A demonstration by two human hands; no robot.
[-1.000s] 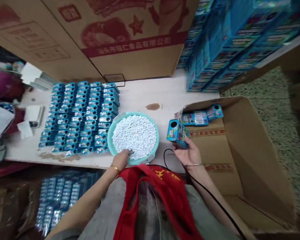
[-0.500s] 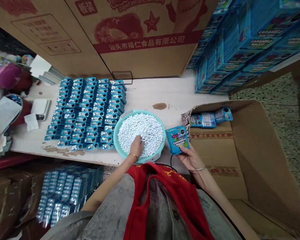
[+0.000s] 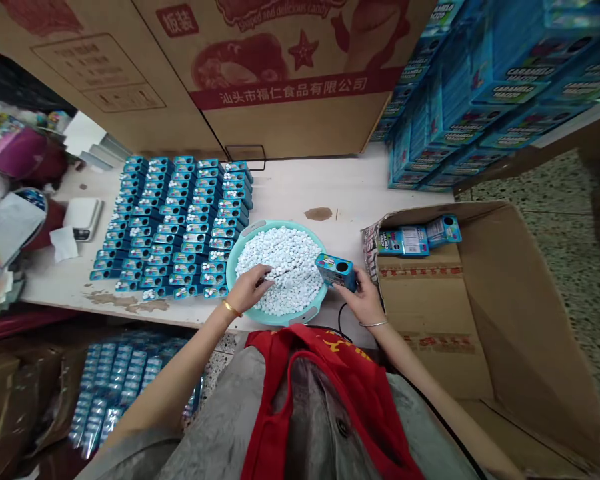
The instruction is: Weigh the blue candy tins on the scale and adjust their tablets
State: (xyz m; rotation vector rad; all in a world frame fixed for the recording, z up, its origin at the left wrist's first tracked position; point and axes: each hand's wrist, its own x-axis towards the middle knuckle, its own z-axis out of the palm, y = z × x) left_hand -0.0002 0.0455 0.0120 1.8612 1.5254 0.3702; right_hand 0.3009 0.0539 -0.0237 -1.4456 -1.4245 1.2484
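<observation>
Teal plastic basin (image 3: 300, 316) on the table (image 3: 280, 190) holds white candies (image 3: 293, 283); the left hand (image 3: 247, 290) lies open on them, fingers apart, while the right hand (image 3: 365, 300) clamps a blue candy tin (image 3: 335, 271) over the basin's rim, beside rows of matching tins (image 3: 175, 227)

I wear a yellow-printed red apron (image 3: 325, 353) over a grey top (image 3: 215, 420), a gold bangle (image 3: 231, 309) on my left wrist (image 3: 223, 315), and a thin silver bangle (image 3: 373, 324) on my right wrist (image 3: 375, 321).
</observation>
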